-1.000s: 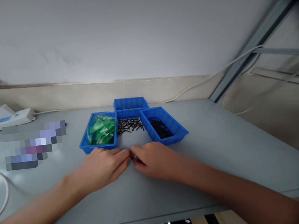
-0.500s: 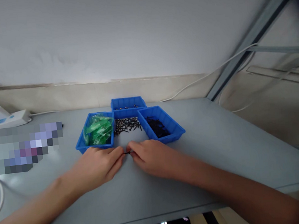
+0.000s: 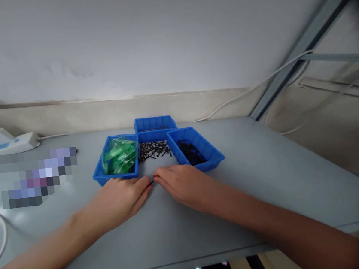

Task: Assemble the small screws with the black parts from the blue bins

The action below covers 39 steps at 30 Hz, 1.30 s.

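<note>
My left hand (image 3: 125, 201) is closed in a pinch on a small, thin dark piece (image 3: 151, 182), too small to name surely. At its other end, the fingertips of my right hand (image 3: 185, 185) are pressed together around it. The two hands almost meet just above the table, in front of the blue bins. Dark screws (image 3: 155, 149) lie loose in a pile between the bins. The left blue bin (image 3: 98, 177) holds green plastic packets (image 3: 120, 155); small black parts (image 3: 189, 151) fill part of the right blue bin (image 3: 212, 154).
At the back, another blue bin (image 3: 154, 123) contains small brass-coloured pieces. A power strip (image 3: 15, 144) and a blurred-out object (image 3: 42, 178) are on the left of the grey table (image 3: 268, 176). White cables run along the wall and the left edge. A metal frame (image 3: 282, 71) rises at right.
My right fingertips have shifted slightly and closed more over their end of the thin dark piece. The left hand keeps its pinch. The whole view has moved a little.
</note>
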Each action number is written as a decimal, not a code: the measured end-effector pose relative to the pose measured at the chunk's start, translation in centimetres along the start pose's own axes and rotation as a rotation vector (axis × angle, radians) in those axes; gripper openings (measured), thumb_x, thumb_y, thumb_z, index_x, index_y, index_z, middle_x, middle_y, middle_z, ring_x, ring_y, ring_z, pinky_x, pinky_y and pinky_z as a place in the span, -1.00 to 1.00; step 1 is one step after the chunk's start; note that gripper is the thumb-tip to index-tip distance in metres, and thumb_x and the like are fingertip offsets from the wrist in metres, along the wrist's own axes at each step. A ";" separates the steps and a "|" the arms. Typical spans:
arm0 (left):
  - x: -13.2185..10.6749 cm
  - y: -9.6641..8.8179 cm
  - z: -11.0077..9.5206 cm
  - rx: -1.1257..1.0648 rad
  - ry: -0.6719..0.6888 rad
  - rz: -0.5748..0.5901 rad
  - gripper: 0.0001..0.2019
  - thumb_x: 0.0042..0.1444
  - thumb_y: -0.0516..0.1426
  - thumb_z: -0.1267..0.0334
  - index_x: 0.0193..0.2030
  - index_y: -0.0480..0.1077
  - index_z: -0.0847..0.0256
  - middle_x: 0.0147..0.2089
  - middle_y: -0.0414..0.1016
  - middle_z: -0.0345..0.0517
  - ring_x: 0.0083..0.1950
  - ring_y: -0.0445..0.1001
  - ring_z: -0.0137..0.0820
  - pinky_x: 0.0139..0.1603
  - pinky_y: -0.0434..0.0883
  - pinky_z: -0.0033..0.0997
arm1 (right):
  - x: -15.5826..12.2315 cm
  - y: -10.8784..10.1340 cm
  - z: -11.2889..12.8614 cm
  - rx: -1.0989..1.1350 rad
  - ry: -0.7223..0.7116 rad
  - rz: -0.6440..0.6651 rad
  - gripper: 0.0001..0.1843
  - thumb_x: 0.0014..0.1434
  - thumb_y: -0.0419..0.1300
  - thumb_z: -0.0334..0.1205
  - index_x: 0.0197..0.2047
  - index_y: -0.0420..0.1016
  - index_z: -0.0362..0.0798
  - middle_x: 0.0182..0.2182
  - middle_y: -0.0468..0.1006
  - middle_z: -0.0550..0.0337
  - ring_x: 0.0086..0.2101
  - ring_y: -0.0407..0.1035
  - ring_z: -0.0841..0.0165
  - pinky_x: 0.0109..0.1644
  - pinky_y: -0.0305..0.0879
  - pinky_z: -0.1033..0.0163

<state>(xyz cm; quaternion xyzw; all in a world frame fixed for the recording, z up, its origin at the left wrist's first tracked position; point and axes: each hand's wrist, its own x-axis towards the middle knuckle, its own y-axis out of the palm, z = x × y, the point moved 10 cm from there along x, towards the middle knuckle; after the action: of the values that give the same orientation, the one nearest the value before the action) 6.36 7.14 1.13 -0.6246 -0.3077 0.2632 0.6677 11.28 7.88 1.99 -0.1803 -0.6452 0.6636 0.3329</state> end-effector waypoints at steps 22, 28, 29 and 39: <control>0.0 0.4 0.4 -0.001 -0.045 0.070 -0.72 0.22 -0.18 0.22 -0.29 0.31 0.24 -0.49 0.44 -0.13 -0.49 0.44 -0.37 -0.53 0.24 -0.46 | 0.0 -0.9 1.2 -0.086 -0.112 -0.065 -0.86 0.19 -0.06 -0.33 -0.36 0.28 -0.11 -0.48 0.39 0.17 -0.41 0.28 0.37 -0.33 0.13 0.26; -0.1 -0.8 0.0 -0.030 -0.014 -0.011 -0.74 0.22 -0.15 0.21 -0.37 0.27 0.22 -0.48 0.39 -0.20 -0.49 0.40 -0.41 -0.53 0.22 -0.47 | 0.0 1.1 0.9 -0.026 -0.102 0.049 -0.82 0.20 -0.10 -0.38 -0.32 0.30 -0.11 -0.41 0.46 0.16 -0.41 0.34 0.39 -0.36 0.16 0.29; -0.1 -0.9 -0.1 -0.044 0.001 -0.027 -0.74 0.22 -0.15 0.22 -0.37 0.27 0.22 -0.47 0.39 -0.21 -0.49 0.39 -0.42 -0.53 0.22 -0.47 | 0.0 1.3 1.0 0.000 -0.108 0.066 -0.81 0.20 -0.10 -0.39 -0.30 0.31 -0.11 -0.39 0.47 0.15 -0.40 0.34 0.40 -0.34 0.17 0.30; -0.5 -1.0 -1.6 -0.085 0.178 -0.063 -0.70 0.25 -0.18 0.23 -0.21 0.34 0.23 -0.38 0.44 -0.17 -0.40 0.43 -0.42 -0.42 0.31 -0.46 | 0.0 1.3 0.7 0.085 -0.044 0.106 -0.85 0.18 -0.06 -0.37 -0.31 0.31 -0.10 -0.36 0.49 0.13 -0.37 0.36 0.39 -0.33 0.15 0.30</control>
<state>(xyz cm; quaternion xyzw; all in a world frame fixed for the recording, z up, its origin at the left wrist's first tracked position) 7.14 5.58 2.02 -0.6633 -0.2775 0.1726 0.6733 10.58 7.43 0.77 -0.1853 -0.6133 0.7108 0.2904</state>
